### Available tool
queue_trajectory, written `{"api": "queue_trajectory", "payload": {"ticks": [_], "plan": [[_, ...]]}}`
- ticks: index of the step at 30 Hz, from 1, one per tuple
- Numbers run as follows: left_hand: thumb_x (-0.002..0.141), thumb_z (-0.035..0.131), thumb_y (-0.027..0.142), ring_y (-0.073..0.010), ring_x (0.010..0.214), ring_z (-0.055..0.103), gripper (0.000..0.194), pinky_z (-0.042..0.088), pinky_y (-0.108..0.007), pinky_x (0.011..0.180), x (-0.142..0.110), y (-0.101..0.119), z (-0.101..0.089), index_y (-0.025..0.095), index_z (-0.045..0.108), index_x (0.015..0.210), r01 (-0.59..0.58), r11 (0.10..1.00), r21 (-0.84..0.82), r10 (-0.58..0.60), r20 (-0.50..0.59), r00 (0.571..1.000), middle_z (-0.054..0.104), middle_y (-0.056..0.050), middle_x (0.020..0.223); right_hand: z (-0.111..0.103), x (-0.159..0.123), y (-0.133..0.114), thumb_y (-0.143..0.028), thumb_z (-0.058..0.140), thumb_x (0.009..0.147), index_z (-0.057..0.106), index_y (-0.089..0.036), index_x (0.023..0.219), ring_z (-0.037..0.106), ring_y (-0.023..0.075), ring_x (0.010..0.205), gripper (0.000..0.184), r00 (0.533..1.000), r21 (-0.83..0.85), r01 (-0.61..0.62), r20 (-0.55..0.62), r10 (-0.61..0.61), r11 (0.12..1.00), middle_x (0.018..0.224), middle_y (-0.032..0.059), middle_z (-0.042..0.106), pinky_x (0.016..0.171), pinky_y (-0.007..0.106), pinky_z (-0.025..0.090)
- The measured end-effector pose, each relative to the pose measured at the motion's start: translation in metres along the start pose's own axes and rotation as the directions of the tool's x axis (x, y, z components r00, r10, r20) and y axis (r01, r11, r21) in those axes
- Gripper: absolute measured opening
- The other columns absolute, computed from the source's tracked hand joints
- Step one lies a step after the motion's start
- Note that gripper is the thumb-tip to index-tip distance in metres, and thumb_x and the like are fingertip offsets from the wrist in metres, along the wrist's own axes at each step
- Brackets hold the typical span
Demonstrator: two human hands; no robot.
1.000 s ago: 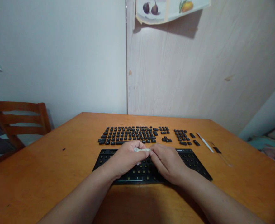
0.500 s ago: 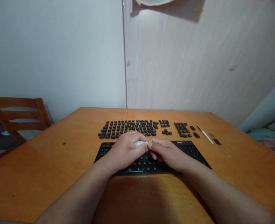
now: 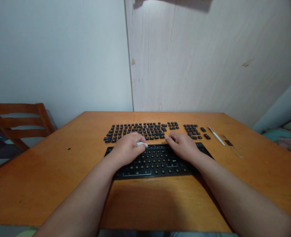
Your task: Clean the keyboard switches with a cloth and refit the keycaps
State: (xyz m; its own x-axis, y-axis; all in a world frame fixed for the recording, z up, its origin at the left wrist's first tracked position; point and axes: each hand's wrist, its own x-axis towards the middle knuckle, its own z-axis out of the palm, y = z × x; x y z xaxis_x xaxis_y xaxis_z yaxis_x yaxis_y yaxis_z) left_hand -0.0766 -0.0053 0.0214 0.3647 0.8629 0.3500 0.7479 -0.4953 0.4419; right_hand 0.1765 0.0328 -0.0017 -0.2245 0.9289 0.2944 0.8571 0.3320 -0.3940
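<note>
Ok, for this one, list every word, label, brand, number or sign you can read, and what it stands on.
No text can be read.
Loose black plastic keycaps: any legends are too small to read.
Black plastic keyboard base without keycaps: a tiny pale mark near its front edge, too small to make out.
Slim white pen-like stick: no lettering I can make out.

my right hand (image 3: 184,145) now parted from my left hand (image 3: 128,149) and off the white wad (image 3: 141,144), the left gripping it alone, more of the keyboard (image 3: 157,161) uncovered between them, my view tipped lower
</note>
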Motion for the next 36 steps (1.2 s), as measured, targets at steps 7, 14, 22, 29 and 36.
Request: {"api": "queue_trajectory", "payload": {"ticks": [7, 14, 22, 29, 36], "plan": [[0.088, 0.056, 0.028, -0.0169, 0.081, 0.057, 0.016, 0.043, -0.029, 0.073, -0.001, 0.001, 0.008, 0.022, 0.070, 0.094, -0.051, 0.995, 0.090, 0.045, 0.070, 0.997, 0.060, -0.002, 0.089, 0.001, -0.005, -0.012, -0.045, 0.042, 0.096, 0.059, -0.023, 0.075, 0.055, 0.0182, 0.067, 0.035, 0.999, -0.140, 0.006, 0.043, 0.000, 0.990, 0.074, 0.0036, 0.068, 0.056, 0.029, 0.024], [0.089, 0.054, 0.026, -0.0180, 0.083, 0.057, 0.016, 0.043, -0.029, 0.072, 0.001, 0.011, 0.014, 0.022, 0.068, 0.094, -0.105, 0.980, 0.169, 0.082, 0.136, 0.987, 0.058, -0.003, 0.091, 0.003, -0.003, -0.013, -0.047, 0.041, 0.096, 0.060, -0.023, 0.075, 0.056, 0.0181, 0.068, 0.037, 0.998, -0.150, -0.019, 0.052, 0.027, 0.989, 0.074, 0.0035, 0.068, 0.055, 0.029, 0.024], [0.089, 0.051, 0.022, -0.0202, 0.083, 0.055, 0.014, 0.042, -0.031, 0.070, 0.005, 0.022, 0.017, 0.021, 0.065, 0.087, -0.200, 0.905, 0.377, 0.124, 0.215, 0.969, 0.056, -0.005, 0.088, 0.007, -0.003, -0.013, -0.049, 0.040, 0.096, 0.060, -0.024, 0.078, 0.059, 0.0192, 0.072, 0.036, 0.998, -0.163, -0.034, 0.045, 0.042, 0.986, 0.078, 0.0030, 0.071, 0.056, 0.028, 0.025], [0.089, 0.050, 0.021, -0.0194, 0.079, 0.053, 0.015, 0.041, -0.031, 0.068, 0.005, 0.029, 0.013, 0.020, 0.065, 0.085, -0.240, 0.897, 0.371, 0.141, 0.273, 0.951, 0.054, -0.005, 0.086, 0.006, -0.002, -0.015, -0.048, 0.038, 0.097, 0.061, -0.025, 0.080, 0.062, 0.0205, 0.074, 0.037, 0.998, -0.187, -0.017, 0.057, 0.028, 0.982, 0.080, 0.0029, 0.072, 0.056, 0.029, 0.024], [0.090, 0.052, 0.024, -0.0172, 0.080, 0.055, 0.015, 0.044, -0.029, 0.073, 0.002, 0.019, 0.012, 0.020, 0.066, 0.091, -0.107, 0.988, 0.111, 0.075, 0.261, 0.962, 0.056, -0.004, 0.090, 0.006, -0.003, -0.015, -0.048, 0.039, 0.096, 0.063, -0.025, 0.082, 0.063, 0.0212, 0.076, 0.037, 0.997, -0.192, -0.017, 0.064, 0.030, 0.981, 0.082, 0.0035, 0.072, 0.057, 0.030, 0.026]]}}
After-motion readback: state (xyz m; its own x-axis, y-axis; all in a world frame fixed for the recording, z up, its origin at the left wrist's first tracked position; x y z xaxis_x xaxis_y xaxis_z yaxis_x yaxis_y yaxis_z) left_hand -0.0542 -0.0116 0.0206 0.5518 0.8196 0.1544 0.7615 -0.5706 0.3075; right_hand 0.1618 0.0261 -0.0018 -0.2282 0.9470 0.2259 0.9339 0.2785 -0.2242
